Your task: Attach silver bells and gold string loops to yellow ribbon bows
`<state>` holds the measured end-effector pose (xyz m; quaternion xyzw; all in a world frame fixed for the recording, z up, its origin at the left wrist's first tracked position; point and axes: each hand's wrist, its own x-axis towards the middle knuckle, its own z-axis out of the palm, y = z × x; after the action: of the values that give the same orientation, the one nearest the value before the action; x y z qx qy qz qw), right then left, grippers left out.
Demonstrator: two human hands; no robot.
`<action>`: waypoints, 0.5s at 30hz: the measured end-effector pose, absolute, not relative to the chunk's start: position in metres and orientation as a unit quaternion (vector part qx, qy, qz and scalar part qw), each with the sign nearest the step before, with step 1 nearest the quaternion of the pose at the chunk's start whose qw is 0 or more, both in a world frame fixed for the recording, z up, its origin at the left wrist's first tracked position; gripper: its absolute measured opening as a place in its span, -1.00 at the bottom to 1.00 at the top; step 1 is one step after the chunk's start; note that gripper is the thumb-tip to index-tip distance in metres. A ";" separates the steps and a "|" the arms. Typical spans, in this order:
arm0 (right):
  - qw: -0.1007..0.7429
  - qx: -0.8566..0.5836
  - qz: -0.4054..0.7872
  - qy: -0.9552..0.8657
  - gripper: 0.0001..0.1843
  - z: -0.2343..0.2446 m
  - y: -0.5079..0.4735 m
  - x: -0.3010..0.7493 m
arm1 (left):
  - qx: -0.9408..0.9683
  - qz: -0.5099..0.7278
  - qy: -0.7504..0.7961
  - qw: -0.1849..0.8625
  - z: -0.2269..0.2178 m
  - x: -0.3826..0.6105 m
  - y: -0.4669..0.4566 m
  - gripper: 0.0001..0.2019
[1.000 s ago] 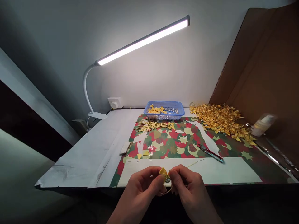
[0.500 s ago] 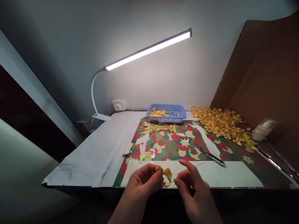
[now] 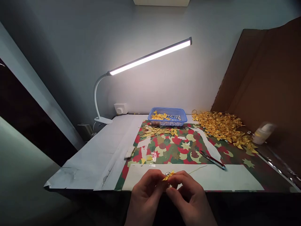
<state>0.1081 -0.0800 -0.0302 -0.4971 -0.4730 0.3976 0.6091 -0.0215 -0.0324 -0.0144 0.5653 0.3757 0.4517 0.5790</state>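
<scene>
Between my two hands is a small gold ribbon bow [image 3: 168,176], with a shiny silver bell or bead [image 3: 167,173] showing at its far side. My left hand [image 3: 149,191] pinches the bow's left edge. My right hand [image 3: 188,193] has thumb and fingers closed at its right side, close against the left fingertips. Most of the bow's underside is hidden by my fingers. Both hands are over the front table edge, by a pale paper strip [image 3: 230,179] on which a thin gold tie [image 3: 197,169] lies.
A blue basket [image 3: 150,119] holds gold bows and silver beads. Gold ties [image 3: 152,131] lie before it. Tweezers or snips [image 3: 213,160] rest on the patterned paper [image 3: 169,153]. Finished-looking gold bows [image 3: 218,125] are heaped right, near a white bottle [image 3: 262,135] and cardboard [image 3: 265,72]. A lamp [image 3: 150,58] shines above.
My right hand has moved left to meet my left hand at the bow. The bow has turned, its loop is now hidden, and a silver bead shows. The view has tilted up slightly.
</scene>
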 end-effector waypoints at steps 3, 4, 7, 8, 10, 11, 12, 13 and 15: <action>0.604 -0.539 0.405 -0.426 -0.85 -0.030 -0.080 0.106 | 0.512 0.467 0.407 0.595 -0.010 -0.019 -0.035 -0.87; 0.605 -0.545 0.411 -0.409 -0.81 -0.031 -0.080 0.105 | 0.491 0.478 0.412 0.600 -0.009 -0.018 -0.036 -0.86; 0.612 -0.521 0.440 -0.400 -0.74 -0.033 -0.079 0.104 | 0.452 0.497 0.413 0.616 -0.007 -0.016 -0.035 -0.81; 0.610 -0.504 0.458 -0.405 -0.72 -0.034 -0.078 0.104 | 0.448 0.497 0.411 0.620 -0.007 -0.015 -0.035 -0.80; 0.596 -0.481 0.494 -0.411 -0.68 -0.035 -0.076 0.105 | 0.446 0.495 0.411 0.622 -0.007 -0.016 -0.034 -0.79; 0.590 -0.473 0.508 -0.413 -0.65 -0.034 -0.075 0.106 | 0.446 0.492 0.410 0.625 -0.006 -0.017 -0.035 -0.78; 0.589 -0.463 0.518 -0.412 -0.62 -0.033 -0.075 0.107 | 0.447 0.487 0.404 0.633 -0.005 -0.018 -0.035 -0.78; 0.591 -0.450 0.529 -0.411 -0.60 -0.031 -0.075 0.109 | 0.446 0.478 0.394 0.646 -0.003 -0.020 -0.035 -0.78; 0.586 -0.422 0.553 -0.416 -0.60 -0.026 -0.075 0.113 | 0.437 0.443 0.366 0.692 0.001 -0.023 -0.034 -0.71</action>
<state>0.1130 -0.0748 -0.0256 -0.4217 -0.4160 0.5532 0.5858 -0.0230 -0.0344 0.0011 0.4374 0.3659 0.4426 0.6920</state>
